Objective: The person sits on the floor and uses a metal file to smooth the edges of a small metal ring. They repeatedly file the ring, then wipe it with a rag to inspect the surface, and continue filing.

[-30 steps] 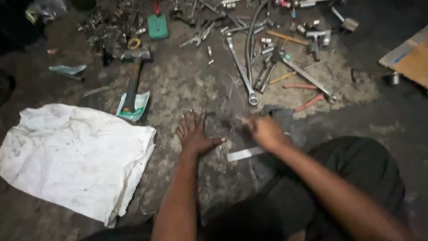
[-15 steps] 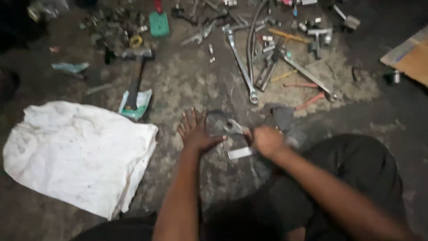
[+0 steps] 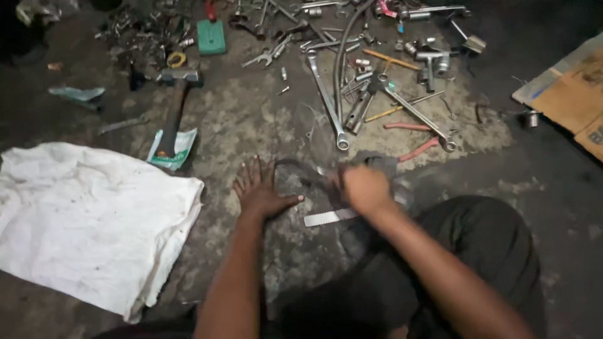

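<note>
Hands are working low over the stained concrete floor (image 3: 251, 119), and we are seeing a small shift from the earlier pictures. Our right hand (image 3: 364, 188) has drawn in toward us and a little left, so it is now sitting closer to our left hand (image 3: 260, 191) than a second ago. It is blurred with motion, its fingers curled closed around something dark that we cannot make out. The left hand has hardly moved: it is still pressing flat, fingers spread open, on a dark curved piece (image 3: 295, 172) lying on the floor between the two hands. The pale flat strip (image 3: 330, 217) is lying just near of both hands, partly under the right wrist. We are judging that the right hand is working back and forth on the pinned piece while the left is steadying it.

As for packages and papers, we are noticing a teal and white wrapper (image 3: 182, 141) under the handle end of a hammer (image 3: 174, 100), left of the hands and farther out. A green rectangular box (image 3: 211, 36) is lying at the far edge among the loose tools. Flat brown cardboard (image 3: 568, 94) is lying at the far right. A large white cloth (image 3: 88, 220) is spreading over the near left floor. Long spanners (image 3: 326, 100) are lying far beyond the hands.
</note>
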